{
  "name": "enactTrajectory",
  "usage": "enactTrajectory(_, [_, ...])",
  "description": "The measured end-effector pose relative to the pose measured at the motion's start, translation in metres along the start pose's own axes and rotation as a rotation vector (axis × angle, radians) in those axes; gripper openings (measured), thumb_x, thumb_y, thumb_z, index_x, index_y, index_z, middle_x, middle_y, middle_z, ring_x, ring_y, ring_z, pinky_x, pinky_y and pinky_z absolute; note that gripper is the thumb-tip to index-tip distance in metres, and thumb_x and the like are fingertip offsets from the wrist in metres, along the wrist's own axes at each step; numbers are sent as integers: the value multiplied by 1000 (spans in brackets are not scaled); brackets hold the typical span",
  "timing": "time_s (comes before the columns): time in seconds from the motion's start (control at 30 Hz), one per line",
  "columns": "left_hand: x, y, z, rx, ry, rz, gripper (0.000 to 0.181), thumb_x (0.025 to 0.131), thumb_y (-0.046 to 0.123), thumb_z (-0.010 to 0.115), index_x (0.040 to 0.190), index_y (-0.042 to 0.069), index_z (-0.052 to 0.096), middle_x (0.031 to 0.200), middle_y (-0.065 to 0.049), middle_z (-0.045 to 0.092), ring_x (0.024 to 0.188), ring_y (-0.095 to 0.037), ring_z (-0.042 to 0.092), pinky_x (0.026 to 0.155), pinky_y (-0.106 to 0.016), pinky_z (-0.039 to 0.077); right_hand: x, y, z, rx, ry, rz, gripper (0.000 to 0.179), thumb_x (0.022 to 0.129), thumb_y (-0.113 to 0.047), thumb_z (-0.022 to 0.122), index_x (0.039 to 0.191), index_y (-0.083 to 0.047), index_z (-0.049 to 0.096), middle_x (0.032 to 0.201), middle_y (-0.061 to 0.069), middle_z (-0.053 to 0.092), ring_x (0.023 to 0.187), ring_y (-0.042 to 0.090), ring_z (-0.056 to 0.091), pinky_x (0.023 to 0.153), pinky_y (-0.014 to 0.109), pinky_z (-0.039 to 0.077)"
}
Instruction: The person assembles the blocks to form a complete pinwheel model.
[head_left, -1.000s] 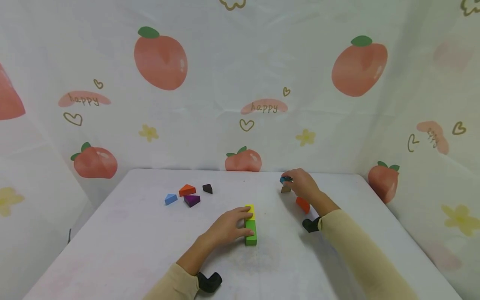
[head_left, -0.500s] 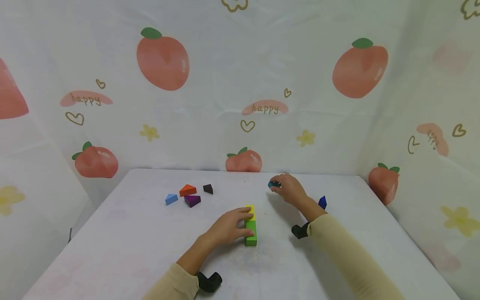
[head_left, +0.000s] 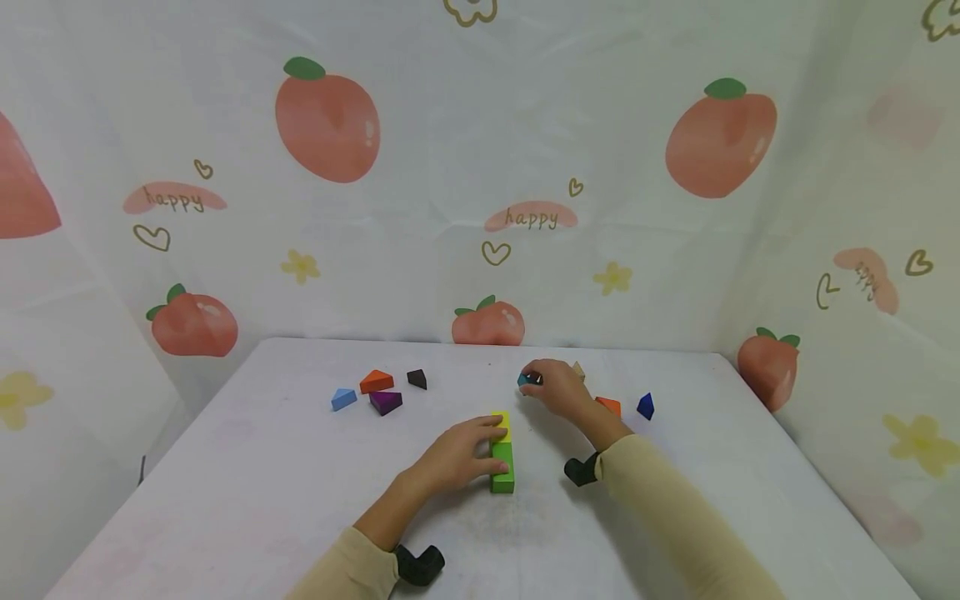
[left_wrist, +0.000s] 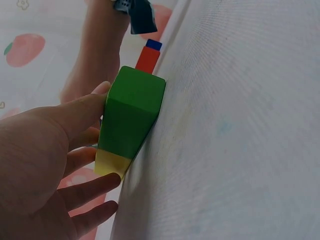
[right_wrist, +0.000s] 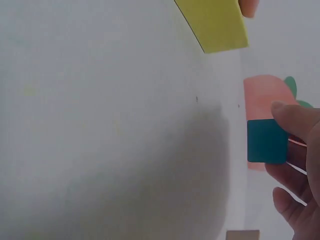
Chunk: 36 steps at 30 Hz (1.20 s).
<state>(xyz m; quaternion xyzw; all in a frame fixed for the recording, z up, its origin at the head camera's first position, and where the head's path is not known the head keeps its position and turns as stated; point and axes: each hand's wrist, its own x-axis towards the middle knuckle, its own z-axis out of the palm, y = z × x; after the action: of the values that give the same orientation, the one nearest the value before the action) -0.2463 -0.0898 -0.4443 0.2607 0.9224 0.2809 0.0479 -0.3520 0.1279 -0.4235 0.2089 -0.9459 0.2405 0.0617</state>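
Teal block (right_wrist: 267,141) has come left since the earlier frame, pinched aloft in my R hand (head_left: 557,388) beyond the yellow block (right_wrist: 215,25), w/ L hand (head_left: 453,454) loosely spread against that & the green block (left_wrist: 130,117); prob. mid-carry, next move calls for steady lowering.

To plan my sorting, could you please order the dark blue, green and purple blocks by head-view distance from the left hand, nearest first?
1. Green block, touching the left hand.
2. Purple block, ahead-left.
3. Dark blue block, far right.
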Motion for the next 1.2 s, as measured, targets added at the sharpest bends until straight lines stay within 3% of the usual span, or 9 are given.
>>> enactTrajectory(0.23, [1,0,0,2,3,4,60,87,47,70,136,15,59,148,2,45,137,-20,38,109,-43,34,2,-11,9,61,-56,50,23,85,-23,77,104,-10,70,87,-2,63,81,16,55,71,27,51])
enactTrajectory(0.8, [0,-1,-1,-20,-10,15,59,87,46,70,136,14,59,148,1,45,137,-22,39,108,-44,36,5,-31,19,150,-139,152,24,83,-28,79,96,-10,71,83,0,61,77,17,55,65,27,50])
enactTrajectory(1.0, [-1,-1,-2,-25,-7,35,59,88,45,70,137,14,58,148,1,45,137,-21,39,108,-43,36,3,-29,20,166,-155,173,20,92,-28,69,99,-9,73,87,0,63,78,16,54,68,27,50])
enactTrajectory(1.2, [0,-1,-2,-4,1,47,59,88,45,69,136,13,58,148,0,45,136,-21,40,108,-41,36,1,-25,22,228,-172,165,16,95,-20,64,97,-7,73,78,0,61,68,14,53,60,24,45])
